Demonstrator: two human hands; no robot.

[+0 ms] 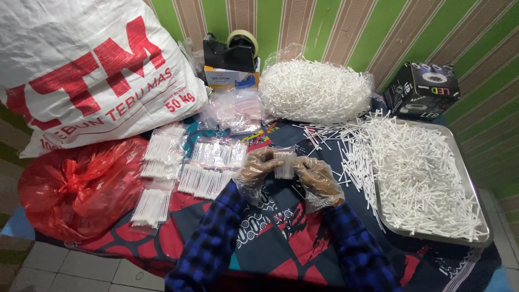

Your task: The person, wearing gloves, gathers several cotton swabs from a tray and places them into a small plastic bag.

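Both my hands wear thin clear plastic gloves and meet at the middle of the patterned cloth. My left hand (257, 170) and my right hand (318, 181) together hold a small clear packet of white cotton swabs (283, 165) upright between them. My sleeves are blue and black checked. Several filled swab packets (208, 167) lie in rows just left of my hands. Loose white swabs (416, 167) fill a metal tray (483, 216) at my right, some spilling onto the cloth.
A big clear bag of swabs (313, 89) sits at the back, with empty clear bags (235, 111) and a tape dispenser (232, 57) beside it. A white woven sack (81, 70) and red plastic bag (75, 186) are left; a black box (421, 89) is at right.
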